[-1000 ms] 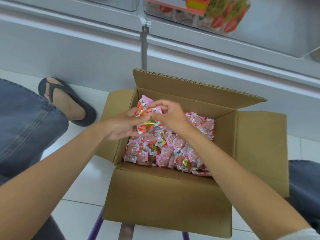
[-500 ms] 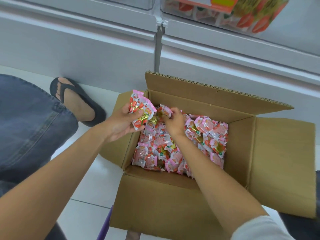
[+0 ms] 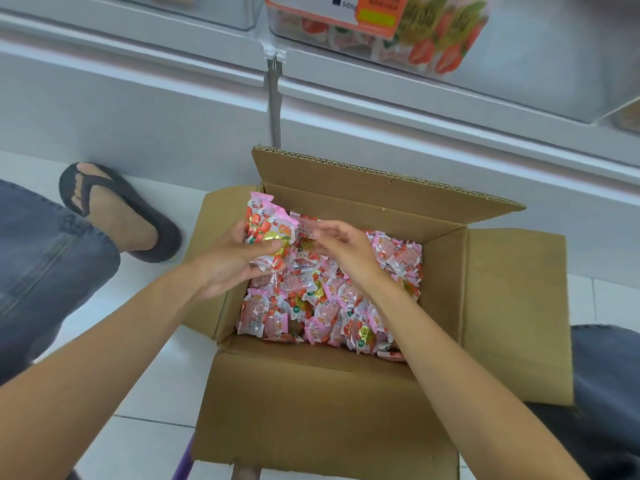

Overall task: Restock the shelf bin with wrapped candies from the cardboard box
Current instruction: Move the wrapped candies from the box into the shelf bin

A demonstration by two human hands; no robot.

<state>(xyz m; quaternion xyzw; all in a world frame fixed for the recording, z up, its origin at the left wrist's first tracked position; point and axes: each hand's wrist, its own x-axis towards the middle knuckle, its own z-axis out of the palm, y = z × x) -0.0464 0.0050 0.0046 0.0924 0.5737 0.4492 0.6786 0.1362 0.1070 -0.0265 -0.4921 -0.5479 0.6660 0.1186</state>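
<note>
An open cardboard box (image 3: 311, 403) stands below me, filled with pink and red wrapped candies (image 3: 332, 306). My left hand (image 3: 232, 261) hovers over the box's left wall and clutches a stack of several candies (image 3: 268, 233). My right hand (image 3: 346, 247) is beside it over the candies, pinching one clear-wrapped candy (image 3: 306, 225) against that stack. The shelf bin (image 3: 408, 32), clear plastic with a strawberry label, sits on the shelf above the box and holds a few candies.
A white shelf front and metal upright (image 3: 275, 98) rise behind the box. A foot in a black flip-flop (image 3: 114, 213) and a denim-clad knee (image 3: 41, 271) are at the left. Another denim knee (image 3: 606, 393) is at the right. The box rests on a purple-framed stand (image 3: 183, 462).
My right hand came up from the candy pile with one candy and brought it to the stack in my left hand. The left hand's stack has grown.
</note>
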